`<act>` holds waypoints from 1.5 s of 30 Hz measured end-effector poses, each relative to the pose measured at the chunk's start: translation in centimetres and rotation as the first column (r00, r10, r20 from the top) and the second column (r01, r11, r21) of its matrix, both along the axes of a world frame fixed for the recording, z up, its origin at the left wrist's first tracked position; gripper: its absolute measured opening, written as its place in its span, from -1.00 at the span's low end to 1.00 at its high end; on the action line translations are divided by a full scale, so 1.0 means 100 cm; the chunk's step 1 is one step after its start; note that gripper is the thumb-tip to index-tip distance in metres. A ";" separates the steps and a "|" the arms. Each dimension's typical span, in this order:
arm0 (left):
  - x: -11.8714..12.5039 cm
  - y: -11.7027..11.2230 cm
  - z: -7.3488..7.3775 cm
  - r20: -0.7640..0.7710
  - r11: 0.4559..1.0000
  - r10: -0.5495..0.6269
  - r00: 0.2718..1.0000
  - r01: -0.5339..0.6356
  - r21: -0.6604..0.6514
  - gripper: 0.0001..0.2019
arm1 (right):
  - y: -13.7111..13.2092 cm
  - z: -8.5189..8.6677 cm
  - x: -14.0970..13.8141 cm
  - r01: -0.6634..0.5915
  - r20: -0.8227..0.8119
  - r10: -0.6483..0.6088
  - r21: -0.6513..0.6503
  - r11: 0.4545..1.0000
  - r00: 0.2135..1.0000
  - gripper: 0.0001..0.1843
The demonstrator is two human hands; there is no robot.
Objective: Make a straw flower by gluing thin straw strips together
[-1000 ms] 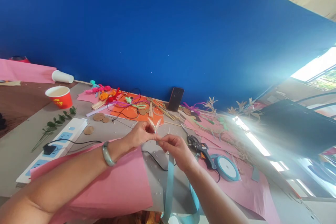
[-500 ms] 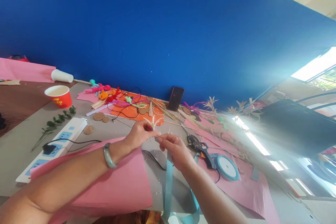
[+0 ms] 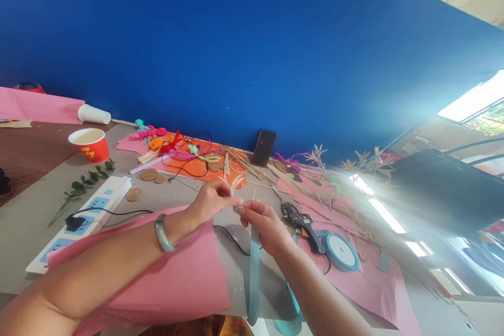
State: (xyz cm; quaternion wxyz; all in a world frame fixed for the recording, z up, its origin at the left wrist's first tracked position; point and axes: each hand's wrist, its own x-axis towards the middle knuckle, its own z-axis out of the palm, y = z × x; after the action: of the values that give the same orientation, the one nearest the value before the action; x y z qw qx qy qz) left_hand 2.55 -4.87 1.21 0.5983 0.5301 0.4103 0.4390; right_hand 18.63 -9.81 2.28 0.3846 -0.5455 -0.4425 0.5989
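Observation:
Between the thumb and fingers of my left hand [image 3: 214, 199] is a small pale flower [image 3: 233, 181], its thin petals pointing up. My right hand [image 3: 264, 223] pinches a light blue ribbon [image 3: 254, 273] close to the flower's base. From those fingers the ribbon hangs down past the table's front edge and loops back up behind my right forearm. Both sets of fingertips nearly meet, and they hide the flower's stem and the ribbon's end. A ribbon spool [image 3: 342, 251] lies to the right of my right hand.
A black glue gun [image 3: 311, 233] and scissors [image 3: 289, 210] lie right of my hands. Pink paper [image 3: 177, 278] lies under my left forearm, beside a power strip [image 3: 94, 210]. A red paper cup [image 3: 90, 145] stands far left. A phone [image 3: 264, 148] leans on the blue wall.
The flower has turned slightly in my left fingers, its petals now leaning more to the right. The hanging ribbon has shifted a little to the right. My hands stay nearly in place.

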 end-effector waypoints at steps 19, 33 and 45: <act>0.003 -0.003 0.003 0.227 0.981 -0.086 0.970 0.122 -0.153 -0.65 | 0.005 -0.008 0.004 -0.093 -0.266 0.070 -0.075 0.993 0.962 -0.74; -0.003 -0.001 0.013 0.290 0.940 -0.214 0.933 0.278 -0.200 -0.85 | 0.004 -0.005 0.016 -0.043 -0.307 0.000 -0.135 0.990 0.952 -0.73; 0.000 -0.004 0.011 0.059 0.992 -0.122 0.991 0.120 0.033 -0.81 | 0.000 0.000 0.013 -0.021 -0.192 0.006 -0.077 0.997 0.981 -0.71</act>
State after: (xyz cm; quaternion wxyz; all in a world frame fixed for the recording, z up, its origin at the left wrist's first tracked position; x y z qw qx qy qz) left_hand 2.53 -5.26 2.35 0.6281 0.5491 0.3526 0.4238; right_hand 19.89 -9.80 2.24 0.3995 -0.4970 -0.3834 0.6681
